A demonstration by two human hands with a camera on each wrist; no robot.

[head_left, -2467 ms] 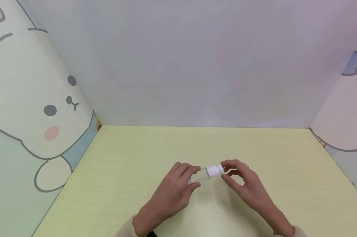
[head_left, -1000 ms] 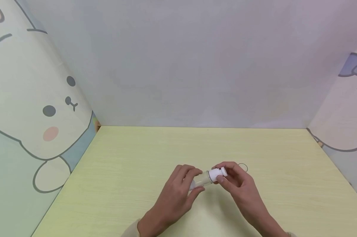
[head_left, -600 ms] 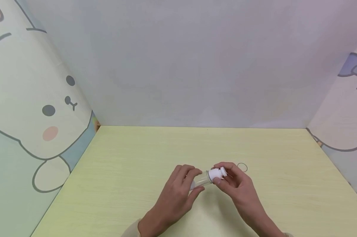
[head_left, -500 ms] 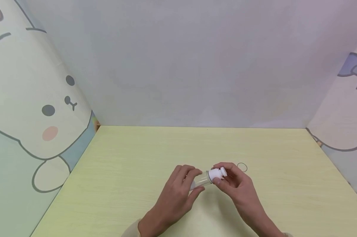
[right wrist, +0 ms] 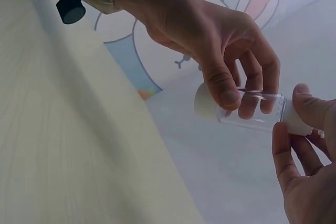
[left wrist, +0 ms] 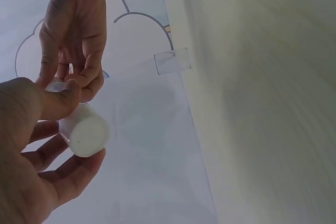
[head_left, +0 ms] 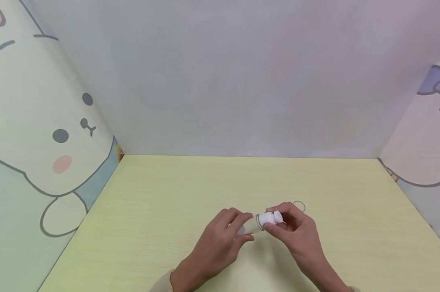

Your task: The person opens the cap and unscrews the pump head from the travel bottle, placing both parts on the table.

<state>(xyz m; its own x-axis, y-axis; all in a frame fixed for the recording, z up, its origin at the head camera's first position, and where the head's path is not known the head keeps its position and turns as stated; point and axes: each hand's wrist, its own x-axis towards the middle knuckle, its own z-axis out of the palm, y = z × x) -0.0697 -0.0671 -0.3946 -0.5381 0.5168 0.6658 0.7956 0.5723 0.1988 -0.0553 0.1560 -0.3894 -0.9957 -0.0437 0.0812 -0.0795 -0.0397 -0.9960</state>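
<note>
A small clear bottle [head_left: 254,224] with a white collar [head_left: 267,219] and a narrower white tip is held tilted above the table. My left hand [head_left: 220,239] grips the clear body near its white base [left wrist: 89,136], fingers on the far side and thumb on the near side. My right hand [head_left: 298,231] pinches the white collar between thumb and fingers. In the right wrist view, the clear body [right wrist: 257,121] shows between both hands, and no contents can be made out. The tip is partly hidden there by the right hand's fingers.
A thin dark ring [head_left: 299,201] lies on the pale wooden table [head_left: 169,182], just beyond my right hand. A plain wall [head_left: 220,81] stands behind, and cartoon-printed panels [head_left: 30,121] flank the sides. A transparent piece [left wrist: 172,61] sits at the table's edge.
My right hand's fingers went from beside the white tip to a pinch on the collar. The bottle moved slightly right and toward me, and the thin ring came into fuller view.
</note>
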